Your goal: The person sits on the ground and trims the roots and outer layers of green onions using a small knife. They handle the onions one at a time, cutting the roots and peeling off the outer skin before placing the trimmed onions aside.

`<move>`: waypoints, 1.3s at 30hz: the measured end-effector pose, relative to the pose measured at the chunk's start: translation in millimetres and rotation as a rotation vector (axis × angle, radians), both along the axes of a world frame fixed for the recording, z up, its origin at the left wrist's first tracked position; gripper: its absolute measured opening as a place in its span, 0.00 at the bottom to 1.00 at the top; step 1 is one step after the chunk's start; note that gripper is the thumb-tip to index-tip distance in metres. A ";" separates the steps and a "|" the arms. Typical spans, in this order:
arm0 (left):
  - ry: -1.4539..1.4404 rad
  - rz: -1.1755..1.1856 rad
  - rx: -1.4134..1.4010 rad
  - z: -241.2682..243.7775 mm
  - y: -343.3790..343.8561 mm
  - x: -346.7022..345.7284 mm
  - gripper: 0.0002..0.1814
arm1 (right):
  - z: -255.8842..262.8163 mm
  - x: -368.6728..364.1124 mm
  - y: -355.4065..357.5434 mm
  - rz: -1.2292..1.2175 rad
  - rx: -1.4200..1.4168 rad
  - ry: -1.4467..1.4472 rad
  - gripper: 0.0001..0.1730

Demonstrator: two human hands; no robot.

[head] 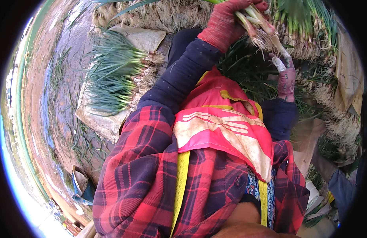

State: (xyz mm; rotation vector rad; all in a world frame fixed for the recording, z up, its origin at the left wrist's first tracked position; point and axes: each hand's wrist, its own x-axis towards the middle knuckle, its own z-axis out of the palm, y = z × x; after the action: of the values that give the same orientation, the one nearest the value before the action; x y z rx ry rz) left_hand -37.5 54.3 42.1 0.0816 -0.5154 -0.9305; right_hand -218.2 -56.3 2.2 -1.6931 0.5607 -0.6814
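My left hand (223,28), in a red knit glove, is closed around several green onions (257,22) near the top edge. Their white stems and stringy roots point down and right, and their leaves run off left. Just right of the roots, my right hand (286,78) wears a pinkish patterned glove with pale wrapping on the thumb and a finger. That finger reaches up to the roots; thumb and finger are apart, and the other fingers are hard to see. Loose green leaves (246,68) lie below the hands, beyond my red apron (222,125).
Green onion bunches (118,77) lie on a tan sheet (103,122) at left. A rooty pile (153,16) spans the top; more onions (305,26) lie upper right. Beyond the right arm are further roots (341,125) and apparently another person's arm (323,163). Leaf scraps litter muddy ground (61,119).
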 end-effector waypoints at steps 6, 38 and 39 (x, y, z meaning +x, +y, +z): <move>0.095 0.138 0.109 -2.4 -0.3 -24.4 0.14 | -27.6 53.9 16.9 0.297 -0.126 -0.158 0.22; 0.807 0.716 1.106 -384.7 425.9 99.1 0.13 | -96.7 14.0 51.0 0.267 -0.322 0.799 0.11; 0.835 0.764 1.089 -395.6 424.8 81.7 0.10 | -89.1 24.3 57.2 0.266 -0.308 0.854 0.11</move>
State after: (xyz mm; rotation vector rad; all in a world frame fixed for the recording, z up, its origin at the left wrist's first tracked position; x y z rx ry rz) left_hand 44.2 479.1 -353.5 0.7778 0.8064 -0.3233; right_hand -193.9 0.8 -86.9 -2.2849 0.8175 0.1991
